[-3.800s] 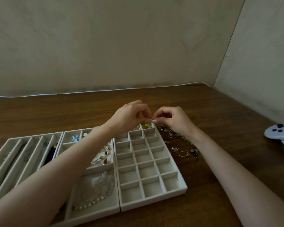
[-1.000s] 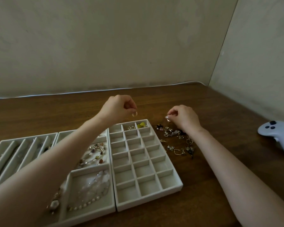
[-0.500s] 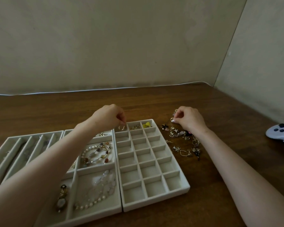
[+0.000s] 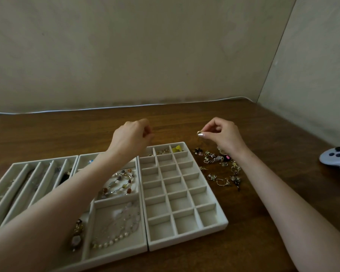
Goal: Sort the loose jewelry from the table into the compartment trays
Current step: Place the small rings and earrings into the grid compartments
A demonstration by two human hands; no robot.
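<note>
at the far left the pale felt tray with long slots (image 4: 43, 160) holds a few thin pieces, too dim to name. touching it on the right, the pale felt tray with wide compartments (image 4: 116, 253) already carries a strand of brown and grey beads (image 4: 118, 181) and a pearl strand (image 4: 114, 238).

the left hand (image 4: 132, 136) hovers over the far left corner of the pale felt grid tray (image 4: 186, 239), fingers curled inward. whether anything sits between them i cannot tell. the grid tray's far row has small metal bits and a yellow piece (image 4: 177, 148) in it; every other cell looks bare.

further right the right hand (image 4: 222, 134) is raised above the dark wooden table (image 4: 263, 222), thumb and forefinger pinched on a small gold earring (image 4: 199, 132). below that wrist lies the loose pile of earrings and charms (image 4: 220, 167), just beside the grid tray's right wall and many pieces strong.

so the necklaces look sorted and the small pieces are barely begun.

the trays run out of view at the lower left. open wood lies behind them, up to a white cable (image 4: 126, 106) along the wall. there is more right of the pile, until a pale blue game controller (image 4: 336, 159) near the right edge.
</note>
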